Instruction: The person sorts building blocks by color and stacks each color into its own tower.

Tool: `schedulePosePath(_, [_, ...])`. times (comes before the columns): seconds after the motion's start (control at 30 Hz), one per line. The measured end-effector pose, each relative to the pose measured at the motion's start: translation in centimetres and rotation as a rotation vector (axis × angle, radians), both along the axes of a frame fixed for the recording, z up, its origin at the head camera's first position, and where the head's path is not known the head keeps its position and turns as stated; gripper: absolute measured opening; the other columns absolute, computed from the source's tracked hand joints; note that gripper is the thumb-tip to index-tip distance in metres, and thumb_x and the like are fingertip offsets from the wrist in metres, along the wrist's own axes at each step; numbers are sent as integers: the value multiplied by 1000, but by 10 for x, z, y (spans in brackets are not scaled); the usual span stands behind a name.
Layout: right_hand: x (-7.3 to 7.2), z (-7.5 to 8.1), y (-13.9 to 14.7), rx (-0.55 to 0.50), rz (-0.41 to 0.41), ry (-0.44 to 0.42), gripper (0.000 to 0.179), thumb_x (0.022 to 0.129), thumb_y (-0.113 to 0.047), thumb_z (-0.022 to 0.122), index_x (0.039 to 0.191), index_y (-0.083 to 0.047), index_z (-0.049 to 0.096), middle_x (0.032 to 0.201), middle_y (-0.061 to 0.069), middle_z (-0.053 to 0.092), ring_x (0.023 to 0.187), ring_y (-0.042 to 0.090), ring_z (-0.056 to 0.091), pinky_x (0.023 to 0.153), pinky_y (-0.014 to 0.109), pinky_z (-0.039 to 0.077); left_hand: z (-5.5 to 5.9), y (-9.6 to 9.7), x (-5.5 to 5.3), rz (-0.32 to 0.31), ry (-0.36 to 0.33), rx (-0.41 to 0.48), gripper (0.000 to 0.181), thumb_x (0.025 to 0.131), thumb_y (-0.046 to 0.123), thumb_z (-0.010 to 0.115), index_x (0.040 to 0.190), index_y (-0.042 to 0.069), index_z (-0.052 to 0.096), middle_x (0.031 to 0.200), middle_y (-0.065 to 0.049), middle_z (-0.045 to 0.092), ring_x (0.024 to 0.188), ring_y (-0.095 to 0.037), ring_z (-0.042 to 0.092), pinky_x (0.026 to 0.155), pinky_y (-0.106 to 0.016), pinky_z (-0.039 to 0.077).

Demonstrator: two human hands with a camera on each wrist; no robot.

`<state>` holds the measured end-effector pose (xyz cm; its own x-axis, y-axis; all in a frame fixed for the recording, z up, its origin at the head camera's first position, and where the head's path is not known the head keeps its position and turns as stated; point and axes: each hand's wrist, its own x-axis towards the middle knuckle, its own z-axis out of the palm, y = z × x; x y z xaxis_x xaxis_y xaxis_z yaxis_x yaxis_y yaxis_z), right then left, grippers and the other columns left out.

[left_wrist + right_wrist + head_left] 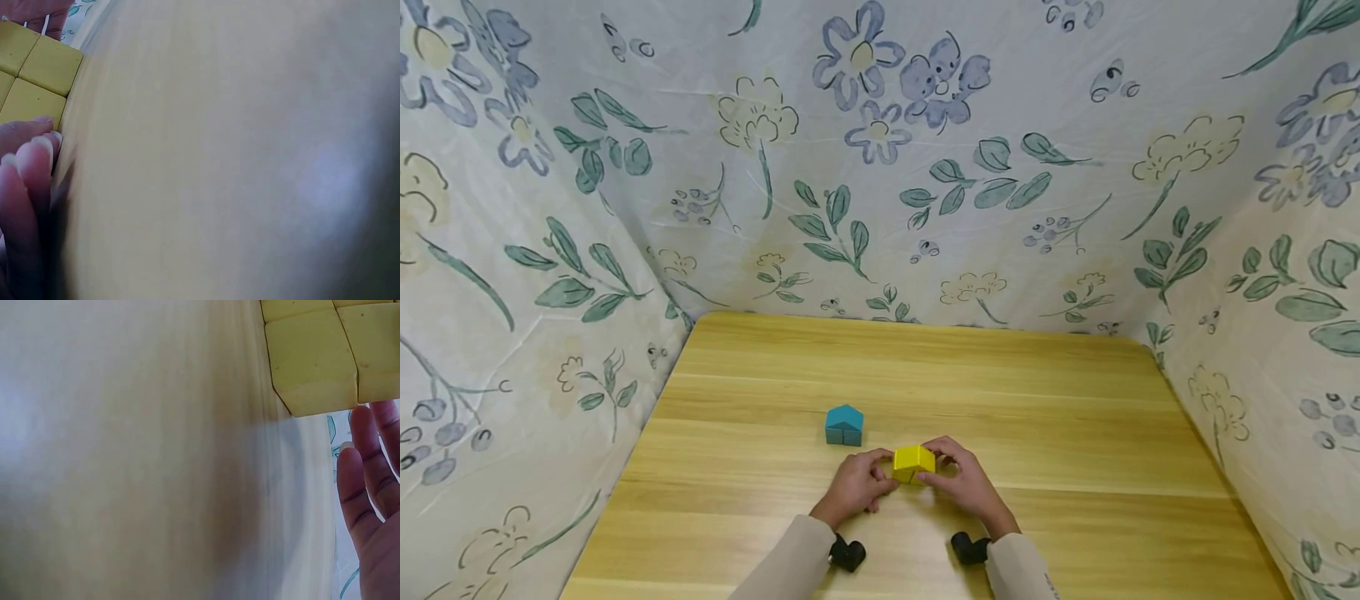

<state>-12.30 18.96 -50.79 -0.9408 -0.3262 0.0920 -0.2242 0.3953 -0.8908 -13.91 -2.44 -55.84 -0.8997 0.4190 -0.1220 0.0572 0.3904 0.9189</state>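
Several yellow blocks (914, 461) sit together on the table as one small house-like shape with a pitched top. At their left side, my left hand (856, 482) holds them with thumb and forefinger, its other fingers curled below. My right hand (966, 481) grips the right side, thumb in front and fingers behind. Seams between the yellow blocks (52, 65) show in the left wrist view, beside the left fingertips (37, 153). In the right wrist view, the right fingers (369, 462) reach up to the yellow blocks (312, 362).
Behind and left of the hands stands a similar shape made of blue blocks (844, 426), with a pitched top. The wooden table (1037, 392) is bordered by floral cloth (880, 250) at the back and both sides. Black cameras (847, 553) sit at the wrists.
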Motion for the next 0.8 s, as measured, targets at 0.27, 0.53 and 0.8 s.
schedulePosePath(0.27, [-5,-20,4,-8,-10,3,28,84,-9,75,111,-8,66,110,5,63,97,9,54,84,41,46,-1,0,0,4,5,-11,43,86,12,73,125,1,58,66,5,59,37,-8,51,39,-26,48])
schedulePosePath(0.53, [0,-8,2,-29,8,-13,29,85,-12,74,112,-6,65,109,6,63,98,16,55,86,44,46,-1,0,0,5,3,-15,43,86,12,73,126,1,58,66,4,59,38,-9,51,40,-27,48])
schedulePosePath(0.8, [4,7,-1,-18,-1,-33,32,85,-6,73,115,-2,63,109,8,62,95,16,54,85,48,45,1,0,0,9,1,-22,44,87,13,73,127,1,58,67,4,59,38,-9,52,41,-27,48])
